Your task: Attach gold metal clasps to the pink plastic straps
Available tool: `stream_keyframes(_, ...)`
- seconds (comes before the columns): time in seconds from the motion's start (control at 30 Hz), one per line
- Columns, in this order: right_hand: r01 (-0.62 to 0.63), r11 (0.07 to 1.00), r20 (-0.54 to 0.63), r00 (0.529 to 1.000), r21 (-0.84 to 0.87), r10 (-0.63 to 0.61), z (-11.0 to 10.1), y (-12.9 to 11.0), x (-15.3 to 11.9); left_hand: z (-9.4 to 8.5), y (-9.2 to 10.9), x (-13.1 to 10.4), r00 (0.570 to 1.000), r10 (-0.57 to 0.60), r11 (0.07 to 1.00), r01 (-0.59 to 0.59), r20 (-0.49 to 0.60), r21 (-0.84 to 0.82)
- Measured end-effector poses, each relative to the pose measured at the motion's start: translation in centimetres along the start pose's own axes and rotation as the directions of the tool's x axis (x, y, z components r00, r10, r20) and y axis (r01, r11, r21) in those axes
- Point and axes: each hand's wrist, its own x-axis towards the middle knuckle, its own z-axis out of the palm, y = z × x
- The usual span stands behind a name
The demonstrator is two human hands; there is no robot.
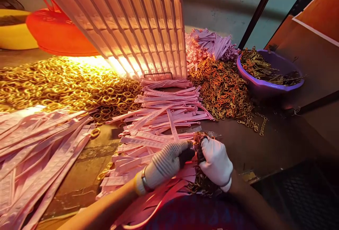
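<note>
My left hand (169, 161), in a grey striped glove with dark fingertips, is closed, its fingers pinched beside the right. My right hand (215, 163), in a white glove with dark fingertips, is curled shut close against it. Whatever sits between the fingers is small and mostly hidden. Beneath and around both hands lie pink straps (148, 140) in a long, loose stack. Dark metal chain pieces (198, 184) show just below my right hand, near my lap.
Gold-coloured rings (66, 85) are heaped at the left, with more pink straps (39, 152) in front. A ribbed translucent panel (132, 22) stands at the back, beside a red container (58, 32). Rightward are a heap of metal links (225, 89) and a purple basin (278, 85).
</note>
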Motion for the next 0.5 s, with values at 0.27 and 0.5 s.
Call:
stream_keyframes(0.27, -0.022, 0.992, 0.519, 0.854, 0.123, -0.046, -2.4, 0.4, 2.2, -0.4, 0.3, -0.8, 0.989, -0.114, 0.993, 0.110, -0.094, -0.046)
stream_keyframes(0.5, 0.224, 0.965, 0.505, 0.822, 0.139, -0.263, -0.8, 0.4, 1.7, 0.1, -0.7, -0.7, 0.998, -0.054, 0.998, 0.055, -0.038, 0.033)
